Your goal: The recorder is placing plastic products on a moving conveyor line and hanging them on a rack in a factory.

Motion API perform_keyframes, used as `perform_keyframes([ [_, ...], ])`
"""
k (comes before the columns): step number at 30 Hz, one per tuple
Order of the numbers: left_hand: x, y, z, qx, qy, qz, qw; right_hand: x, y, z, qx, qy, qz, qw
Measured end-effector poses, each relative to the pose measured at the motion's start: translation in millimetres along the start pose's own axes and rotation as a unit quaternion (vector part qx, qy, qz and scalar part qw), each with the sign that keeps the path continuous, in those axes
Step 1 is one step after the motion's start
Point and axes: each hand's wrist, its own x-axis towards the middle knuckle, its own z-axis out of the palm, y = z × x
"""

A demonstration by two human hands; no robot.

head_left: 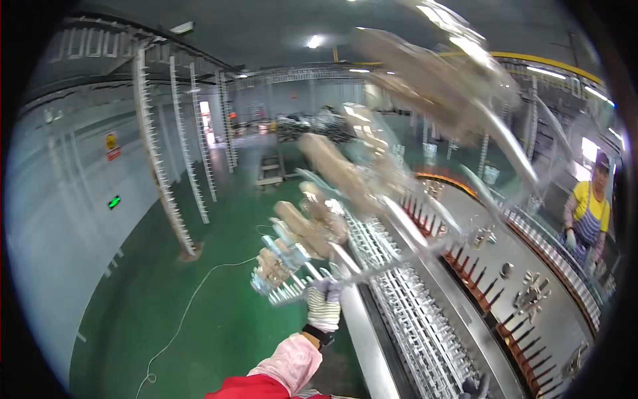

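Note:
My left hand, in a striped white and grey glove, is closed around a long bar of a pronged rack. The rack slants up and away to the right. Several shiny brown and silver pieces sit on its prongs; motion smears them, so their kind does not show. At the bottom edge, part of my right hand appears in a dark glove beside the metal conveyor; its fingers are mostly cut off.
Right of the conveyor, a curved metal table carries rows of dark pegs and loose metal parts. A person in a yellow top stands beyond it. Tall pronged racks hang at left; a white cable crosses the green floor.

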Motion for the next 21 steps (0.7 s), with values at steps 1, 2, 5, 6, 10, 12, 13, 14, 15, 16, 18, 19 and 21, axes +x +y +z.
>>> perform_keyframes([
  [1,30,1,-13,-0.067,0.055,-0.035,0.996,4,8,31,0.021,-0.008,-0.003,1.000],
  [2,58,1,-29,-0.135,0.103,-0.069,0.983,1,3,57,-0.005,-0.026,0.055,0.998],
  [5,48,35,-67,-0.021,0.252,-0.154,0.955,7,50,53,0.068,-0.067,0.072,0.993],
  [6,43,42,-86,-0.009,0.275,-0.182,0.944,8,52,49,0.056,-0.082,0.100,0.990],
  [10,30,15,-180,-0.009,0.433,-0.156,0.888,5,26,32,0.019,-0.162,0.124,0.979],
  [12,30,21,-219,0.013,0.473,-0.146,0.869,-2,18,31,0.011,-0.171,0.111,0.979],
  [13,27,20,-250,0.022,0.463,-0.135,0.876,-8,16,33,0.012,-0.177,0.112,0.978],
  [14,25,16,-276,0.031,0.489,-0.142,0.860,-17,18,35,0.015,-0.178,0.111,0.978],
  [15,30,21,-301,0.075,0.481,-0.138,0.862,-24,12,40,0.018,-0.177,0.112,0.978],
  [16,35,25,-326,0.120,0.474,-0.133,0.862,-31,3,47,0.090,-0.184,0.143,0.968],
  [18,46,34,-377,0.139,0.487,-0.130,0.853,-49,-33,58,-0.020,-0.210,0.053,0.976],
  [19,55,40,-404,0.154,0.495,-0.128,0.846,-60,-29,69,0.034,-0.218,0.061,0.973],
  [21,76,47,-463,0.178,0.493,-0.120,0.843,-82,-53,98,0.018,-0.234,0.075,0.969],
])
